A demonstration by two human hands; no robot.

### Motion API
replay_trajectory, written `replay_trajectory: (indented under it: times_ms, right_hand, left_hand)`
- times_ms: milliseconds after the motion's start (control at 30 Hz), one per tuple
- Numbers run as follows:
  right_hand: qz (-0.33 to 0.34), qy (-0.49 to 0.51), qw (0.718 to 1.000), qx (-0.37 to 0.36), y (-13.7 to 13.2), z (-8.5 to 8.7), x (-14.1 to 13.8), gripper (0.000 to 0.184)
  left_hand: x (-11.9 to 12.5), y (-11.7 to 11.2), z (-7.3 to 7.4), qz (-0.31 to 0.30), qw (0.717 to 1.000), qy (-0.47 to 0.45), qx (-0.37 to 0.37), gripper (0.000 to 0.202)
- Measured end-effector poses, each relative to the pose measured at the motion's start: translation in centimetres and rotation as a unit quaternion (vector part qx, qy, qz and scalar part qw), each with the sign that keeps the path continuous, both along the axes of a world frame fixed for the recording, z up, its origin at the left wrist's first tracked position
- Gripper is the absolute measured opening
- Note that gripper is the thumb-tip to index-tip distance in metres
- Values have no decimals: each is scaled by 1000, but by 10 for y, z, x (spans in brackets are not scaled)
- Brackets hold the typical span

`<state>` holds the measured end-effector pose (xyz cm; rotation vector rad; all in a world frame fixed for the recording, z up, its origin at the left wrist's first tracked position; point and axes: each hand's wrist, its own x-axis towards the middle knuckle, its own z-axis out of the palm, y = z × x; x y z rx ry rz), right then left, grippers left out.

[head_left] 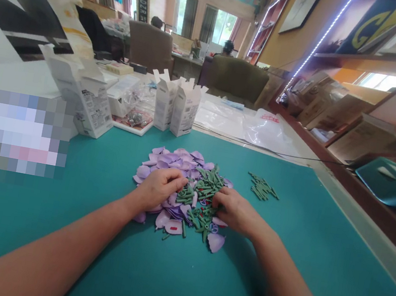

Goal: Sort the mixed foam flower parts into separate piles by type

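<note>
A heap of purple petal-shaped plastic pieces (165,157) lies mid-mat, mixed on its right side with green stem-like pieces (210,183). My left hand (156,189) rests over the petals, thumb and fingers pinched together beside the green pieces; what they hold, if anything, is too small to make out. At the heap's right edge my right hand (235,210) has its fingers curled down among the green pieces, with the fingertips partly hidden. Small red pieces (173,228) and a purple ring-like piece (213,228) show at the near side. Apart to the right lies a small pile of green sticks (263,187).
The heap sits on a green mat (91,231). Behind it stand two open white boxes (184,110), with another white box (93,104) to the left and a tray (135,124) of bagged parts. Clear plastic bags (266,129) lie at the back. People sit beyond, near chairs (236,81).
</note>
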<state>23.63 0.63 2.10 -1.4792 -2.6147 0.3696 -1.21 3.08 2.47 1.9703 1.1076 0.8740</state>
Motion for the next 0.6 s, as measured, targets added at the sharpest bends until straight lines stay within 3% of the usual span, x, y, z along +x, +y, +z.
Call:
replay_trajectory:
  times_ms: [600]
  right_hand:
    - [5, -25, 1000, 17, 2, -6, -2, 17]
  left_hand:
    - [0, 0, -2, 1, 1000, -2, -1, 37]
